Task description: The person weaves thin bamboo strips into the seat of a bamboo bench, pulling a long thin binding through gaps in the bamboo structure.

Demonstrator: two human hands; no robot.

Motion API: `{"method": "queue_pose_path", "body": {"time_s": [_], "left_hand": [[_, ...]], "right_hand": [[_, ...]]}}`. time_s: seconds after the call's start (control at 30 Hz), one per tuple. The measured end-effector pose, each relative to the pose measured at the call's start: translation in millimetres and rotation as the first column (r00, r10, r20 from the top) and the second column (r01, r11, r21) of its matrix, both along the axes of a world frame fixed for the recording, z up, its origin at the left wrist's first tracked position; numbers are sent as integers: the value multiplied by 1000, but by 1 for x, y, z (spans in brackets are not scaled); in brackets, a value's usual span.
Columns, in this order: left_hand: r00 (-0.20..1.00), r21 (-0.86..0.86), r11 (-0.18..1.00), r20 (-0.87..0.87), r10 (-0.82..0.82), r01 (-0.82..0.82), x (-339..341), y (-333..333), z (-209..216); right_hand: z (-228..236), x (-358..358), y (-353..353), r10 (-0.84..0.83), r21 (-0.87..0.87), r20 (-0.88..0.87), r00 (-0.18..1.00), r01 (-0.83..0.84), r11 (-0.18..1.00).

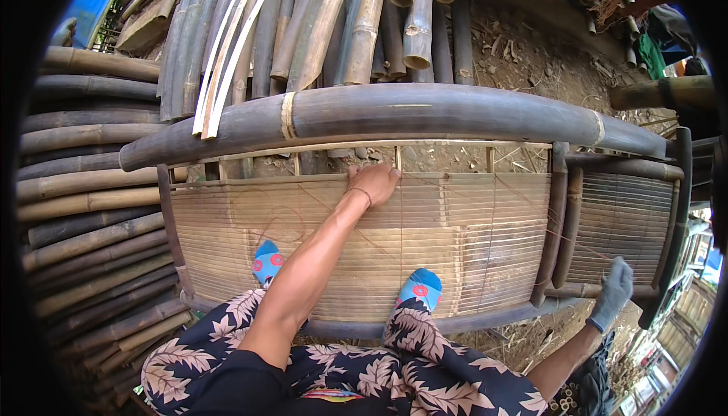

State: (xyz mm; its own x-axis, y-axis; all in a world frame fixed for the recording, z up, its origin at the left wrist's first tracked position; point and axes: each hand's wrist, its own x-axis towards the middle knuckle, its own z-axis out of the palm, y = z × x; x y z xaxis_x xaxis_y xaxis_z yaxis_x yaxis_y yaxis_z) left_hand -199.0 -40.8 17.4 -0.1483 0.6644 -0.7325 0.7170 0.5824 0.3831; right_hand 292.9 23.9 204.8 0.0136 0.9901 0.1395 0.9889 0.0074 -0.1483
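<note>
In front of me lies a bamboo bench frame with a seat of thin bamboo slats [364, 264]. My bare left hand [371, 182] is at the far edge of the slats, its fingers curled over the last slat near a short upright peg. Thin brown cord [494, 241] crosses the slats and loops loosely at the left. My right hand [613, 295], in a grey glove, is closed beside the smaller slatted end panel [622, 219]. A strand of the cord runs to its fingers; the grip itself shows only in part.
A thick dark bamboo pole [425, 113] forms the far rail. Behind it lie several cut bamboo poles [364, 29] and pale split strips [227, 59]. More poles [98, 196] are stacked at the left. My feet in blue socks [418, 288] rest on the slats.
</note>
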Motion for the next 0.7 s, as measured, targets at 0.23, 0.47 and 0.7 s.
{"method": "queue_pose_path", "body": {"time_s": [0.23, 0.47, 0.7], "left_hand": [[998, 192, 981, 36, -48, 40, -9, -16, -13], [997, 177, 984, 71, -9, -4, -7, -9, -3], [1000, 193, 981, 28, 4, -10, -12, -20, -12]], "right_hand": [[-117, -181, -28, 477, -32, -110, 872, -483, 875], [-161, -331, -24, 650, -379, -32, 759, -611, 695], [-76, -297, 24, 8, -554, -779, 628, -693, 460]]}}
